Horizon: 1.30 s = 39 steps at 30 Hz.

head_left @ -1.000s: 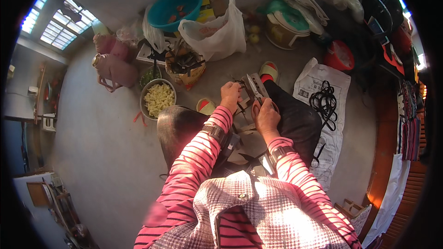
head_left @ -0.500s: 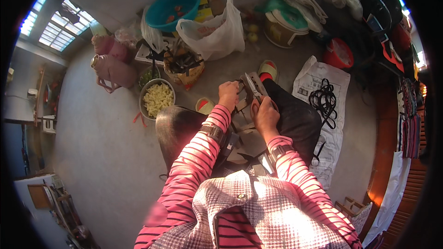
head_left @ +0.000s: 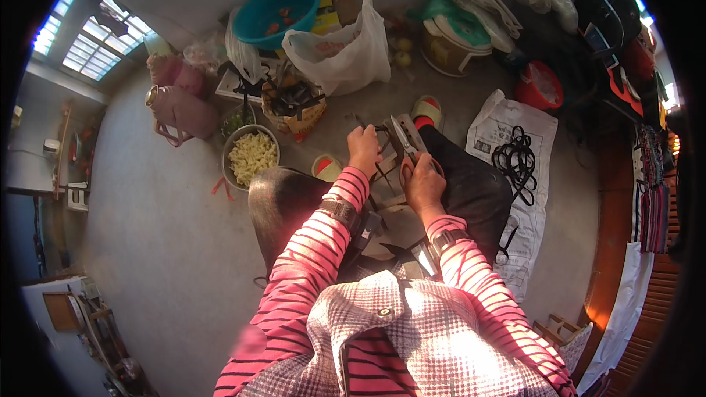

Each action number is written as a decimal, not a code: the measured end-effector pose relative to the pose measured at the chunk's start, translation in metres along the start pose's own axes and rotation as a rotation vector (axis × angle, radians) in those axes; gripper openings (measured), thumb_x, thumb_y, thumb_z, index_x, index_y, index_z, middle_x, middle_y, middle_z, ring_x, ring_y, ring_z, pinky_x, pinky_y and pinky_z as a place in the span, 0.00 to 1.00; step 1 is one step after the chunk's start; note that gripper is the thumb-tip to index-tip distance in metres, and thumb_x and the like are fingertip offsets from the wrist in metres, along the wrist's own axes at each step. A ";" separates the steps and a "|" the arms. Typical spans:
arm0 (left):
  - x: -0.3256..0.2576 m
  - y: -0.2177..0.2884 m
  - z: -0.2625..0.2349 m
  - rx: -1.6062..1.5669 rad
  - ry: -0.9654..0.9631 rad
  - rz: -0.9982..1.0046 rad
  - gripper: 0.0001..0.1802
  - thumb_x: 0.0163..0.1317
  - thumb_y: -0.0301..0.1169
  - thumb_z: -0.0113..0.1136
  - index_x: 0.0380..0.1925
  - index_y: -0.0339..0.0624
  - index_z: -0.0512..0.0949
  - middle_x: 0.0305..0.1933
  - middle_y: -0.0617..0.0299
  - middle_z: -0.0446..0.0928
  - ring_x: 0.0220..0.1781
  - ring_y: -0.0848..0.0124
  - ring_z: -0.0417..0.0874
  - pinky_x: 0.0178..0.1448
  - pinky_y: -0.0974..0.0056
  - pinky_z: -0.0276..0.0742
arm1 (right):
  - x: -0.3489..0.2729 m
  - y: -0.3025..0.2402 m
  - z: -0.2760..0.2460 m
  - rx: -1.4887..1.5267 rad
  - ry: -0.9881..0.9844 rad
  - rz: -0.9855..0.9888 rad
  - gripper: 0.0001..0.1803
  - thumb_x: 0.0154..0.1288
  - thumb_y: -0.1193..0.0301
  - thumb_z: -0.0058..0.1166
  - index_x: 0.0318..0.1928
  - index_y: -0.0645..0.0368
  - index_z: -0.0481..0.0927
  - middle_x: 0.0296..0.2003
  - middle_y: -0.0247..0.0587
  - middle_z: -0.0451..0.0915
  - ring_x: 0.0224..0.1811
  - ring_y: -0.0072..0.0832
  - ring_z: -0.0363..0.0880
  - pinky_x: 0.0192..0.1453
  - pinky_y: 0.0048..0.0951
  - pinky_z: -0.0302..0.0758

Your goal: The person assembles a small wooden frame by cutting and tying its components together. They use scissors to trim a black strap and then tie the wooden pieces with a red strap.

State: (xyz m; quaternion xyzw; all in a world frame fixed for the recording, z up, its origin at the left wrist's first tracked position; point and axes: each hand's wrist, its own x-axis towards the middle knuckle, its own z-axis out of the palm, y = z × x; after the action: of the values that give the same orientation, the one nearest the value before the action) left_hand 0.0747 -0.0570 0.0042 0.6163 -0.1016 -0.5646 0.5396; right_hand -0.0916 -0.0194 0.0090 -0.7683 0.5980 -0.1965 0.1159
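Observation:
My right hand (head_left: 424, 185) is wrapped round the orange handles of a pair of scissors (head_left: 404, 137), whose metal blades point away from me over my lap. Just left of the blades, my left hand (head_left: 364, 149) is closed on a thin dark strip (head_left: 383, 174). One end of it pokes out past the fingers and a length hangs below them. Behind the scissors blades shows a brown flat piece (head_left: 397, 123), partly covered. Both hands are between my knees, apart from each other.
On the right, a coil of black strips (head_left: 517, 162) lies on a white printed sack (head_left: 531, 231). Ahead stand a bag of dark scraps (head_left: 301, 122), a white plastic bag (head_left: 346, 77) and a teal basin (head_left: 243, 29). A bowl (head_left: 226, 158) of pale pieces sits left of my knee.
My left hand has shifted slightly, and the dark strip's end now shows beyond its fingers. The right hand with the scissors has stayed nearly in place.

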 end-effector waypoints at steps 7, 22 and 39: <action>-0.005 0.002 -0.004 0.028 -0.086 0.008 0.11 0.66 0.34 0.52 0.26 0.43 0.70 0.20 0.66 0.68 0.21 0.72 0.74 0.19 0.66 0.66 | 0.001 -0.002 -0.003 0.010 0.017 0.008 0.19 0.66 0.61 0.53 0.48 0.60 0.67 0.34 0.50 0.84 0.35 0.45 0.84 0.36 0.44 0.79; -0.001 0.001 -0.009 0.436 0.138 0.034 0.16 0.60 0.37 0.56 0.29 0.30 0.76 0.28 0.46 0.78 0.28 0.52 0.83 0.27 0.50 0.75 | 0.001 0.002 0.003 -0.021 0.043 0.031 0.17 0.64 0.61 0.55 0.46 0.57 0.68 0.29 0.48 0.83 0.35 0.44 0.85 0.35 0.42 0.80; -0.063 0.002 0.005 0.320 0.098 0.006 0.15 0.62 0.36 0.51 0.27 0.33 0.74 0.19 0.54 0.73 0.13 0.61 0.73 0.16 0.58 0.67 | 0.000 0.000 0.005 -0.009 0.097 0.026 0.15 0.65 0.60 0.55 0.44 0.56 0.70 0.27 0.47 0.83 0.29 0.43 0.84 0.31 0.40 0.79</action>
State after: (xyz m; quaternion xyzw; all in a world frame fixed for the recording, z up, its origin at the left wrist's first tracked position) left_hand 0.0500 -0.0147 0.0436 0.7208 -0.1657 -0.5087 0.4406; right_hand -0.0893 -0.0201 0.0047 -0.7506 0.6138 -0.2292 0.0860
